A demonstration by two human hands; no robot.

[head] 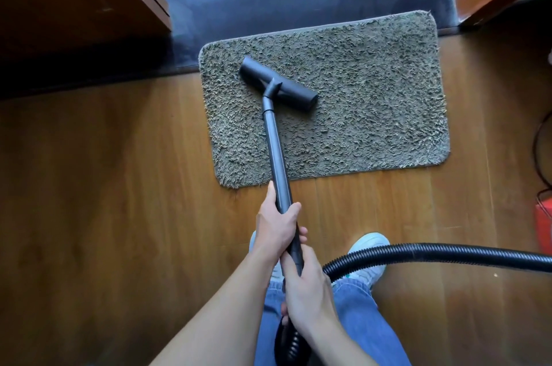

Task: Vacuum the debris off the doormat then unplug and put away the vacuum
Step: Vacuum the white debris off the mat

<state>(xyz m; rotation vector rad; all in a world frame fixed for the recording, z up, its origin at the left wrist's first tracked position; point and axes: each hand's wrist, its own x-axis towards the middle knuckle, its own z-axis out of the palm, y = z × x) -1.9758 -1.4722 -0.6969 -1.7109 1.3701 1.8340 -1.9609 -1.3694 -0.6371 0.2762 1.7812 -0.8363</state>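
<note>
left hand [279,228] clamped round wand [276,150], forward, nearer the doormat [373,102]; right hand [307,285] clamped behind it at hose [433,253] end. floor head [277,87] down on left part of doormat, straight ahead of hands. wand axis: away from body. probably next: sweep rightward across remaining pile.

The doormat [358,102] is a mottled olive-grey shag — flecked with paler tips. The vacuum head [295,93] is matte black, the wand [276,150] dark grey, the hose [448,255] black and ribbed. The floor [119,201] is warm brown wood grain; the jeans [358,323] blue, the shoe [370,241] white.
</note>
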